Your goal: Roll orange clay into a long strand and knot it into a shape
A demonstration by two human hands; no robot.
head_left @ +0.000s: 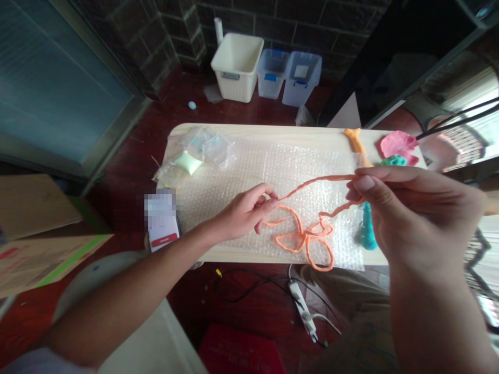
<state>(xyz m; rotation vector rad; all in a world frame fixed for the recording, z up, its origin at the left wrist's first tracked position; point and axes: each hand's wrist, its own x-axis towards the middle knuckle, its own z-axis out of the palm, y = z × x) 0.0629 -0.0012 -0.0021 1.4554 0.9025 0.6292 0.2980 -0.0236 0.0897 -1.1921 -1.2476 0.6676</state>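
Observation:
A long, thin orange clay strand [320, 179] stretches between my two hands over the table. My left hand [251, 209] pinches it near the table's middle, thumb against fingers. Higher and to the right, my right hand [405, 202] grips the same strand between thumb and forefinger. From both hands the strand runs down into loose loops on the bubble wrap [241, 166]. Behind my right hand lie a teal clay piece [367, 231], a green clay lump [394, 160], a pink clay sheet [397, 144] and an orange clay piece [354, 139].
Clear plastic bags [212, 145] and a pale green pillow-shaped packet [187, 162] lie at the table's left end, near a phone [161, 221]. Bins [236, 85] stand beyond the table. Below are a power strip [303, 309] and cables; cardboard boxes [42, 234] sit left.

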